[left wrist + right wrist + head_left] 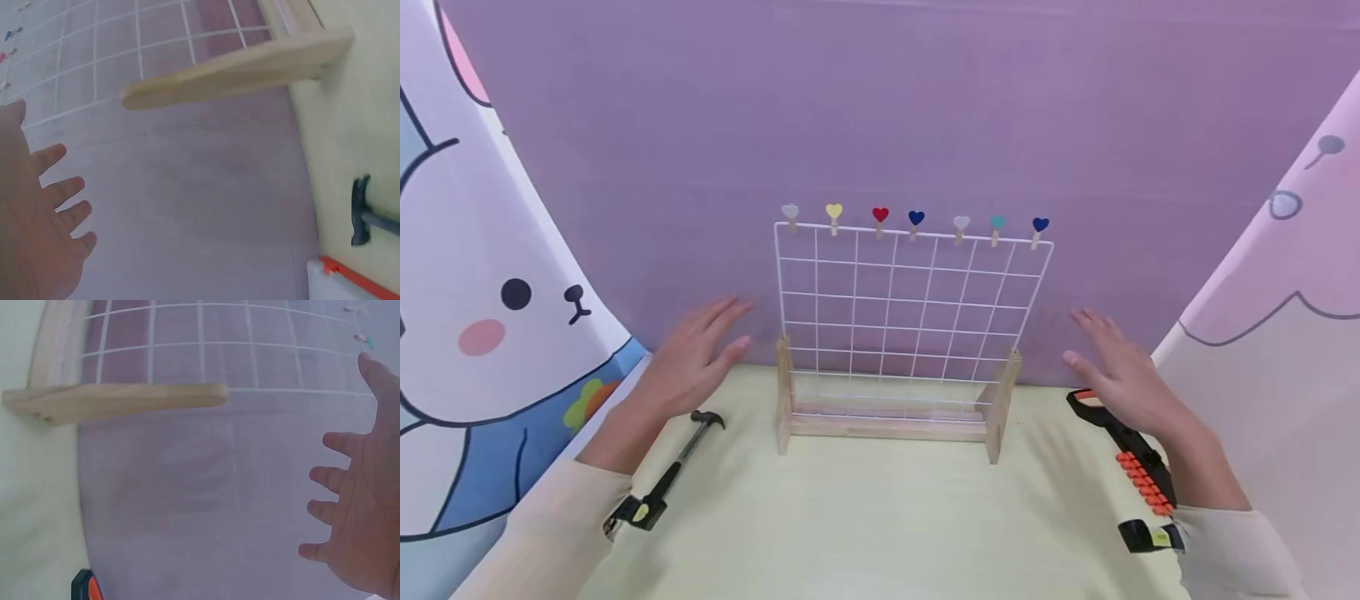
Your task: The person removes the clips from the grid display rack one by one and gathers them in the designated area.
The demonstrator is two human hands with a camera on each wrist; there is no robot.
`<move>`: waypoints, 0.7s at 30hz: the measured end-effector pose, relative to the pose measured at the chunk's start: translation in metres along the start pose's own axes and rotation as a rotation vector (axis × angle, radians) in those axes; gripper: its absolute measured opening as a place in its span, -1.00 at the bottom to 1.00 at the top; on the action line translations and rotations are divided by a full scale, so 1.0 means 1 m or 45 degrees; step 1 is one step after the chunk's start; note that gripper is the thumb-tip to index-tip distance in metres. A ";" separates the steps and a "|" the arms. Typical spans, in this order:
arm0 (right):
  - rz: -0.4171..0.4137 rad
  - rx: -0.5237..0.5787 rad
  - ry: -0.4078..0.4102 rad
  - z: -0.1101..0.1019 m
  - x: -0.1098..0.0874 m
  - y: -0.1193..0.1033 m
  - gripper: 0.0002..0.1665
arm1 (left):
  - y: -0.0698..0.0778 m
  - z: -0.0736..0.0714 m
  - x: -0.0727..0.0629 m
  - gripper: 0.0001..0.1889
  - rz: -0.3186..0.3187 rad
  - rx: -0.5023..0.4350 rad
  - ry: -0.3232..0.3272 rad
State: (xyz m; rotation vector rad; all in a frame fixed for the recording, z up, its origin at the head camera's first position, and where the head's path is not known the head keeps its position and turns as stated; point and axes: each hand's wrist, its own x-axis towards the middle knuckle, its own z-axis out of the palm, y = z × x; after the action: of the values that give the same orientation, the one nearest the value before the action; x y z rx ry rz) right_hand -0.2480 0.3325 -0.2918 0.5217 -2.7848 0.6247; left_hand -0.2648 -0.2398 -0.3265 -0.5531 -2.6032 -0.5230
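A white wire grid stands in a wooden base at the middle of the table. Several small clothespins with hearts line its top wire, among them a yellow heart, a red heart and a teal heart. My left hand hovers left of the grid, fingers extended, palm towards it. On the other side my right hand is raised likewise, fingers spread. Both hold nothing and are apart from the rack. In each wrist view a wooden side post lies near the fingers.
Below the left hand a hammer with a black grip lies on the pale table. A black tool with orange parts lies partly behind the right forearm. A purple backdrop rises behind, with printed cloth at both sides.
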 end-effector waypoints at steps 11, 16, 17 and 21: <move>-0.038 0.334 0.209 -0.009 0.002 -0.022 -0.30 | 0.006 0.006 0.011 -0.41 -0.062 -0.395 0.126; -0.116 0.336 0.276 -0.007 0.009 -0.034 -0.34 | 0.003 0.016 0.012 -0.44 -0.063 -0.534 0.189; -0.131 0.342 0.291 -0.006 0.010 -0.036 -0.35 | 0.003 0.018 0.013 -0.44 -0.066 -0.563 0.195; -0.162 0.386 0.323 -0.006 0.015 -0.043 -0.39 | 0.003 0.034 0.017 -0.45 -0.089 -0.674 0.194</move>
State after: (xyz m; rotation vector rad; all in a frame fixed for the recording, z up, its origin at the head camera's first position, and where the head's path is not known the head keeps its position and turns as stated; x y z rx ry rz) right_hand -0.2441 0.2947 -0.2660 0.6232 -2.4119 1.0145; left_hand -0.2883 -0.2174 -0.3461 -0.5564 -2.3362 -1.2428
